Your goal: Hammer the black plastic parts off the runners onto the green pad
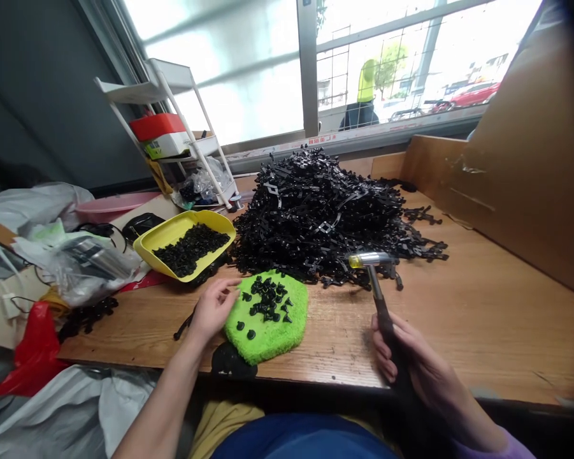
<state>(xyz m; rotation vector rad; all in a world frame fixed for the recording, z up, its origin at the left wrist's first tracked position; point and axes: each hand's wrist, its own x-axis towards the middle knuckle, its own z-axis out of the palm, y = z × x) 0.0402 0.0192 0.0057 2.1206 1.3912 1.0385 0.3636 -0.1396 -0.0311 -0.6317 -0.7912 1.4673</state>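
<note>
Risk: hammer (370, 259) glancing off, hitting left hand (214, 309) or knocking small black plastic pieces (267, 301) off green pad (287, 331). Window (239, 76) beyond wooden bench (482, 331). Black plastic heap (315, 217) behind pad; yellow tray (186, 245) back-left of pad. Right hand (411, 357) right of pad, fingers closed round hammer handle. Left fingers loosely curled, empty, just beside pad; pieces on pad.

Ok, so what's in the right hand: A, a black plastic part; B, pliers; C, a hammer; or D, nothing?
C. The right hand is closed around the dark handle of a hammer, whose metal head has a yellow tip.
</note>
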